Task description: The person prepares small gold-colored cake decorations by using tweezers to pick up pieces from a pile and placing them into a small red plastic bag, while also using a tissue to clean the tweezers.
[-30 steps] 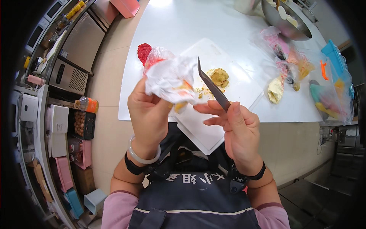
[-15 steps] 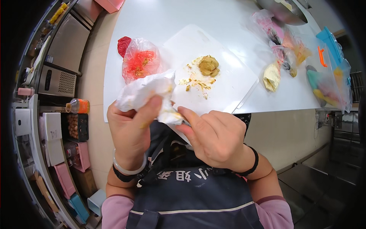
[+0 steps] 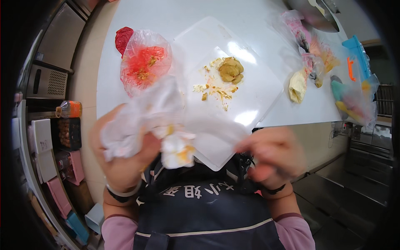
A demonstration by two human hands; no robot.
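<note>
Hidden or unclear: both hands are motion-blurred. The left hand (image 3: 125,162) and right hand (image 3: 273,156) show as soft shapes, individual fingers not separable. No blade or tool can be made out in the right hand. Frame corners are black from the fisheye rim.

Held item: a crumpled clear plastic bag (image 3: 166,121), stained yellow-orange at its lower fold, lies below centre of the frame. The left hand is closed around its bunched left end; the right hand is closed, pinching a stretched strip of the same plastic at its right end. The bag spans the gap between the two hands, in front of the near corner of the white cutting board (image 3: 250,100).

On the board: a brownish-yellow lump of food (image 3: 231,69) with scattered crumbs just left and below it, well apart from both hands.

Table, upper left: a clear bag with red contents (image 3: 143,64), touching the board's left edge, a dark red piece (image 3: 124,38) just behind it.

Table, right: a pale yellow piece (image 3: 297,85) and a cluster of coloured bags (image 3: 354,96) near the table's right edge.

Open room: the white table (image 3: 166,16) is bare along the upper middle; its near edge runs just above the hands.
</note>
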